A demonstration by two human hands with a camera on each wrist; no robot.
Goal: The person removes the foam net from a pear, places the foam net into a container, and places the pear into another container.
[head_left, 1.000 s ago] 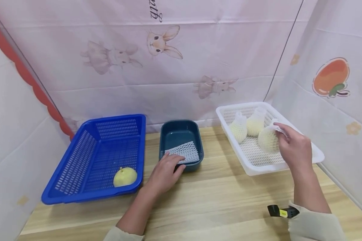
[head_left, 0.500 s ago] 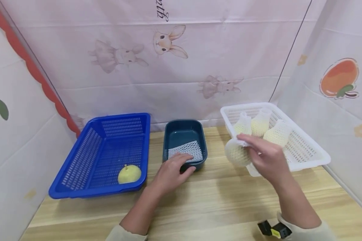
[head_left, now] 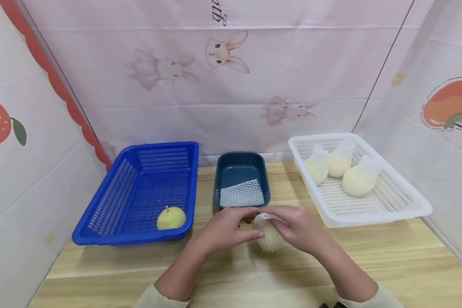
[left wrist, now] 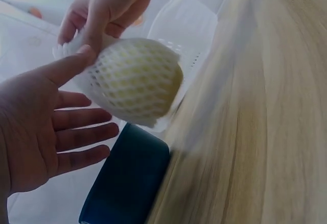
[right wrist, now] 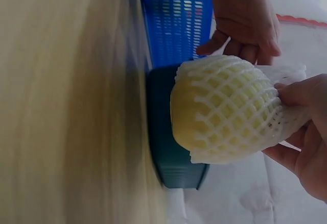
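Observation:
My right hand (head_left: pixel 302 229) pinches the gathered top of a white foam net sleeve (right wrist: pixel 286 117) around a yellow-green pear (right wrist: pixel 186 112). The pear hangs above the table, its bare bottom showing through the sleeve's open end. Beside it my left hand (head_left: pixel 223 231) has its fingers spread and straight, the thumb tip close to the sleeve's top in the left wrist view. Behind the hands, a removed-looking flat foam net (head_left: pixel 242 193) lies in a dark teal tray (head_left: pixel 231 171). A bare pear (head_left: pixel 171 218) sits in the front right corner of the blue basket (head_left: pixel 134 238).
At the right stands a white basket (head_left: pixel 373 220) with several parts of its slatted floor showing. Three pears in foam nets, one of them a near pear (head_left: pixel 358 179), sit in its left half. A fabric backdrop (head_left: pixel 158 124) rises behind the wooden table (head_left: pixel 231 273).
My right hand has lifted a netted pear from the white basket and carried it left to the middle. My left hand has moved from the teal tray's front edge toward the pear.

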